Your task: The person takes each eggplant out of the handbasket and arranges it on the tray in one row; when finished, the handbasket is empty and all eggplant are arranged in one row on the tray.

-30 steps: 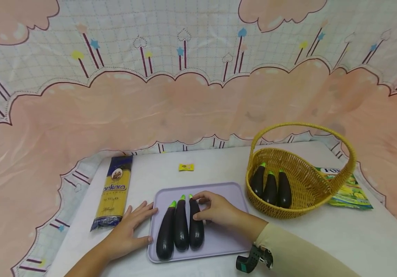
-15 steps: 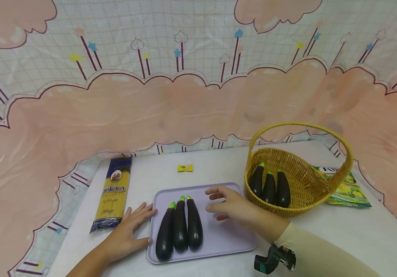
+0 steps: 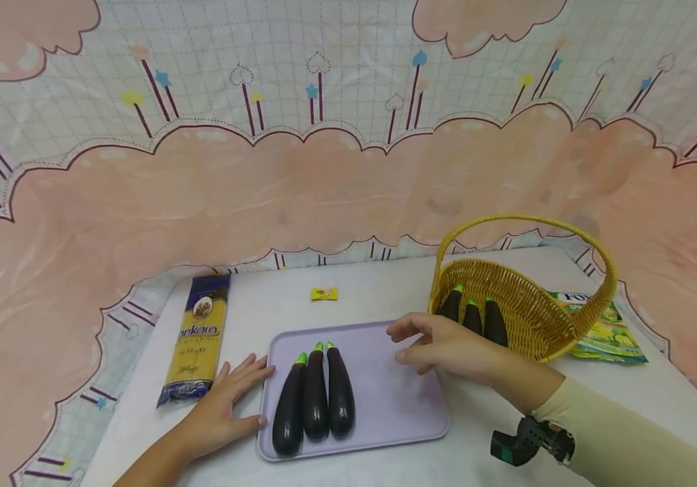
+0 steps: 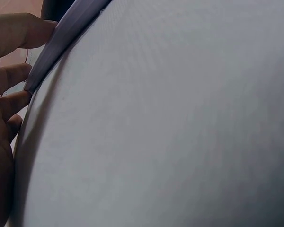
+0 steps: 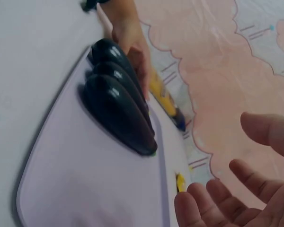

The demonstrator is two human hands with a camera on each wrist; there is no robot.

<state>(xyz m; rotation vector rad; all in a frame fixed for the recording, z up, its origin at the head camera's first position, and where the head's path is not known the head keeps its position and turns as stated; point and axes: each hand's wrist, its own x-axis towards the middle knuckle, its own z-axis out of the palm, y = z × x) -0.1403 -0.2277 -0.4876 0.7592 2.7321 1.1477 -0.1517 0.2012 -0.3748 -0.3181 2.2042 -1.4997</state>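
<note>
Three dark eggplants [image 3: 315, 399] with bright green tips lie side by side on the left half of a lilac tray [image 3: 393, 406]. My left hand [image 3: 220, 412] rests at the tray's left edge, its fingers spread and touching the rim; the left wrist view shows the thumb [image 4: 26, 33] against that rim. Over the tray's right side hovers my right hand [image 3: 451, 345], fingers loosely bent and holding nothing. Behind it stands a yellow wicker basket [image 3: 531, 318] with three more eggplants [image 3: 494, 321], their lower ends hidden by the hand and forearm.
A blue-and-yellow pasta packet [image 3: 196, 345] lies left of the tray. Beyond the tray sits a small yellow wrapped packet [image 3: 324, 294]. A green-and-yellow bag [image 3: 612, 338] lies partly behind the basket. A patterned cloth [image 3: 348, 182] hangs along the table's back.
My right hand has let go of the rightmost eggplant on the tray and moved right, toward the basket. The left hand keeps its place at the rim.
</note>
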